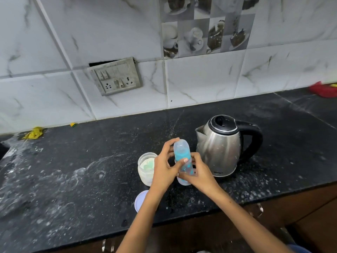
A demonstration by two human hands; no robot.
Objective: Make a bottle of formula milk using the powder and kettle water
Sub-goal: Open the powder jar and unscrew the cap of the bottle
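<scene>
A clear baby bottle [182,155] with a blue collar and a clear cap stands upright on the black countertop [76,179]. My left hand [166,166] wraps around its upper part at the cap and collar. My right hand [199,171] grips the lower body of the bottle. Just left of the bottle sits an open jar of white powder [146,168] with a pale green scoop inside. The jar's lid [140,200] lies flat near the counter's front edge. A steel kettle [221,145] with a black handle and closed lid stands right behind the bottle.
A switch and socket panel [116,77] is on the tiled wall. A yellow cloth [34,133] lies at the back left, a red object [323,89] at the far right. White powder streaks dust the counter. Wooden drawers sit below the edge.
</scene>
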